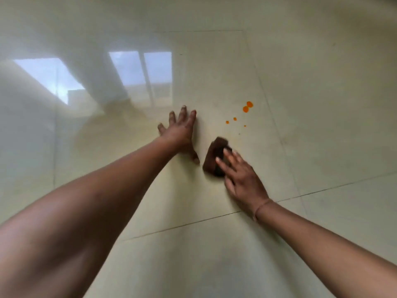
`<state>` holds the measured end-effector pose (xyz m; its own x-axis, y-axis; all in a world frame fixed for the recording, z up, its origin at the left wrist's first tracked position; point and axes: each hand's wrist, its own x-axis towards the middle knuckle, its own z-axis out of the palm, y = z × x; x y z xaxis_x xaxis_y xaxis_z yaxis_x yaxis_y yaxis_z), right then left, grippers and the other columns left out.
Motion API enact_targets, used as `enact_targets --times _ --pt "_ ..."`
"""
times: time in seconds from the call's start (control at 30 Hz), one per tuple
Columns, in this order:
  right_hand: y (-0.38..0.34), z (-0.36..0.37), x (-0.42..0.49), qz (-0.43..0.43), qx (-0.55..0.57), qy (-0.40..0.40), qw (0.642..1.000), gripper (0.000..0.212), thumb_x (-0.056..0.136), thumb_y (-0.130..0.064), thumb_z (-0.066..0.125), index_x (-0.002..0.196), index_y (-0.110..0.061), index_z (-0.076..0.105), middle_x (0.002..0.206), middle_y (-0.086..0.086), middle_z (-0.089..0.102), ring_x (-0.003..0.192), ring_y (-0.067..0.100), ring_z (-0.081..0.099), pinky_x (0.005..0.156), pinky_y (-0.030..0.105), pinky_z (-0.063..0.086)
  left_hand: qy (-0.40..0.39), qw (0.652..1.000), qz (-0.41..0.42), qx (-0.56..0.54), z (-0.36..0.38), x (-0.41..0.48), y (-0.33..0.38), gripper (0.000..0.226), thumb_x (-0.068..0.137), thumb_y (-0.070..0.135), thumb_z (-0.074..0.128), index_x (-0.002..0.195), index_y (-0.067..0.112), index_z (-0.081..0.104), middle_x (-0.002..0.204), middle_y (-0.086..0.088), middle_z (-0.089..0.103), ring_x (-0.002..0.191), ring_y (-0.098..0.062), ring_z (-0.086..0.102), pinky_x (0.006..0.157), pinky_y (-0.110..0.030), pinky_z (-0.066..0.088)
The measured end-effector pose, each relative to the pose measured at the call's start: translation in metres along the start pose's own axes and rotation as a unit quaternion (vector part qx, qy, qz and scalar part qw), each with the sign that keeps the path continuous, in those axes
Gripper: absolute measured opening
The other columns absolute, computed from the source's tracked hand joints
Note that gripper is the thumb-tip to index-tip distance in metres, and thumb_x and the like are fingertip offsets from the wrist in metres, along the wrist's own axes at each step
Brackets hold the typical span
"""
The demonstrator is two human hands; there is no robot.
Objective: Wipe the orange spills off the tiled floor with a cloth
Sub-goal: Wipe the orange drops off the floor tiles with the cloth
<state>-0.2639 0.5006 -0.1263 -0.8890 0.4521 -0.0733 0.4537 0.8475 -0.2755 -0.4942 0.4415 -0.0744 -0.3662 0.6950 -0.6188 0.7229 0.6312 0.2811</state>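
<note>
Several orange spills dot the glossy cream tiled floor, two larger drops at the far right and smaller ones trailing down to the left. A dark brown cloth lies bunched on the floor just below and left of them. My right hand rests on the cloth's near side with straight, spread fingers pressing it down. My left hand lies flat on the floor to the left of the cloth, fingers spread, holding nothing.
Dark grout lines cross the floor near my right wrist and run up past the spills. Window reflections shine on the tiles at the left. A thin band circles my right wrist.
</note>
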Motion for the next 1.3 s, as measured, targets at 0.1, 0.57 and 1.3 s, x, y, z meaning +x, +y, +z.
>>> enact_targets --times 0.1,0.57,1.3 --pt "0.048 -0.02 -0.016 0.031 0.025 0.003 0.999 0.056 0.082 -0.023 0.039 0.137 -0.02 0.049 0.148 0.012 0.038 0.136 0.033 0.035 0.11 0.035 0.029 -0.044 0.998 -0.042 0.013 -0.004 0.02 0.018 0.157 0.046 0.043 0.094 0.15 0.024 -0.022 0.152 -0.004 -0.039 0.14 -0.042 -0.029 0.104 -0.075 0.001" --pt "0.09 -0.035 0.08 0.227 0.031 0.084 0.97 0.053 0.086 -0.018 0.04 0.138 -0.019 0.048 0.15 0.013 0.034 0.138 0.035 0.03 0.112 0.036 0.025 -0.075 0.993 -0.081 0.032 -0.006 0.041 0.034 0.166 0.045 0.03 0.097 0.143 0.019 -0.036 0.142 -0.016 -0.05 0.132 -0.056 -0.032 0.101 -0.078 0.003" --pt "0.077 -0.03 0.066 0.239 0.045 0.092 0.966 0.052 0.087 -0.014 0.045 0.138 -0.02 0.047 0.151 0.013 0.034 0.139 0.034 0.029 0.112 0.042 0.029 -0.043 0.997 -0.067 0.025 -0.005 0.04 0.03 0.158 0.05 0.03 0.096 0.147 0.025 -0.029 0.148 -0.01 -0.044 0.135 -0.051 -0.03 0.103 -0.076 0.0"
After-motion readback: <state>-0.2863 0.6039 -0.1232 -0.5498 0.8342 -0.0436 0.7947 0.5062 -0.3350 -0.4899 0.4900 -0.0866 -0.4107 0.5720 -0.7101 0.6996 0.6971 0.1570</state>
